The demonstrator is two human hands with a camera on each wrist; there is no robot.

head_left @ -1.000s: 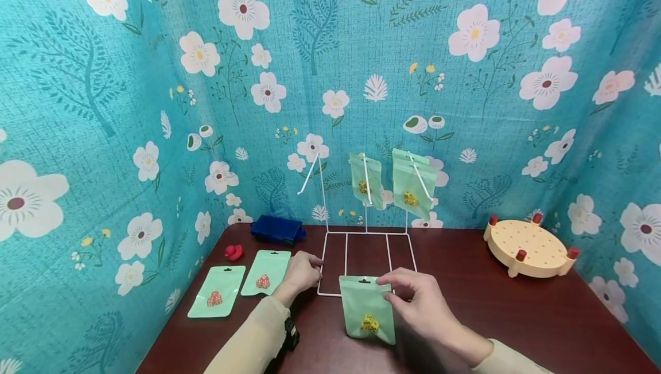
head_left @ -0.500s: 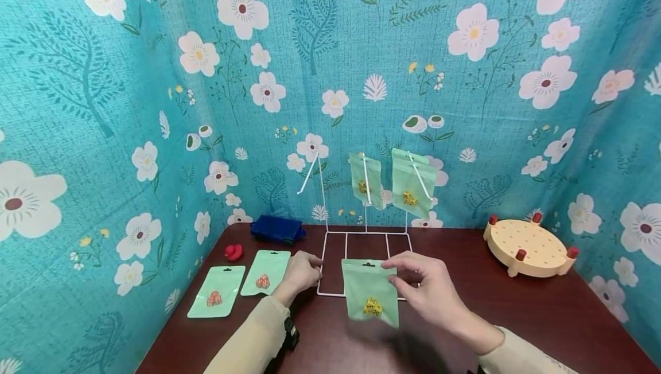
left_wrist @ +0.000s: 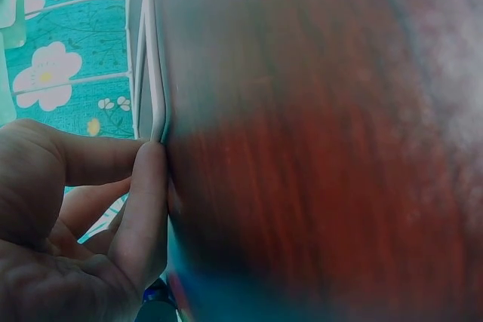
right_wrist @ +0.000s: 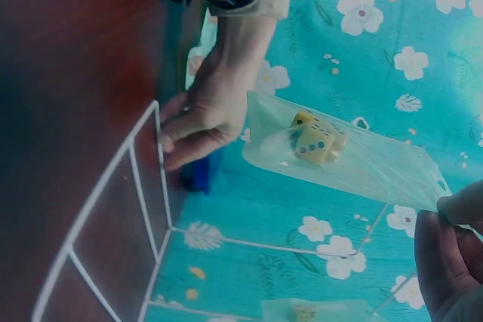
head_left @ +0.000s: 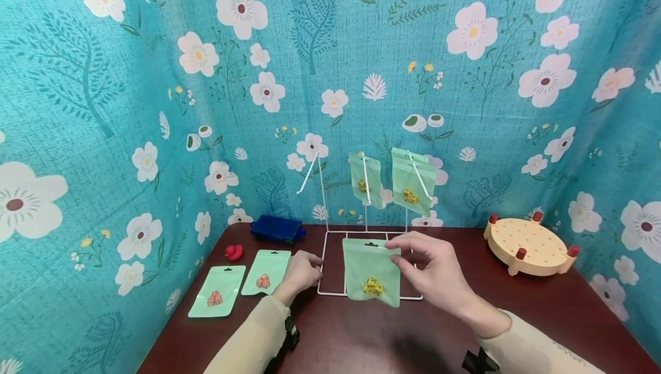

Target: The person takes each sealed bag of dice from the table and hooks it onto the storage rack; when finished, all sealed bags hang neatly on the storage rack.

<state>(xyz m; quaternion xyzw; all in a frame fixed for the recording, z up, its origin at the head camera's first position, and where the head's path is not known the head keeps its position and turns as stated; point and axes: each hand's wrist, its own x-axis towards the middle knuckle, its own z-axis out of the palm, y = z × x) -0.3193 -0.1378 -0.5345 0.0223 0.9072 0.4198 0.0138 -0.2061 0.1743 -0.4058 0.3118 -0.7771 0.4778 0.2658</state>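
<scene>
In the head view my right hand pinches the top right corner of a pale green zip bag with yellow dice inside. The bag hangs above the table, over the base of a white wire display rack. My left hand is at the rack's left side; the left wrist view shows its thumb and finger pinching the base wire. Similar bags with yellow dice hang on the rack: one green bag on the middle hook, two bags on the right hook. The left hook bears no bag.
Two green bags with red dice, a nearer bag and a farther bag, lie left of the rack. Behind them are a red rubber duck and a dark blue object. A round beige pegged stand stands at right.
My right hand has raised the bag of yellow dice and moved it away from me, slightly rightward, over the rack's base. My left hand stays on the rack.
</scene>
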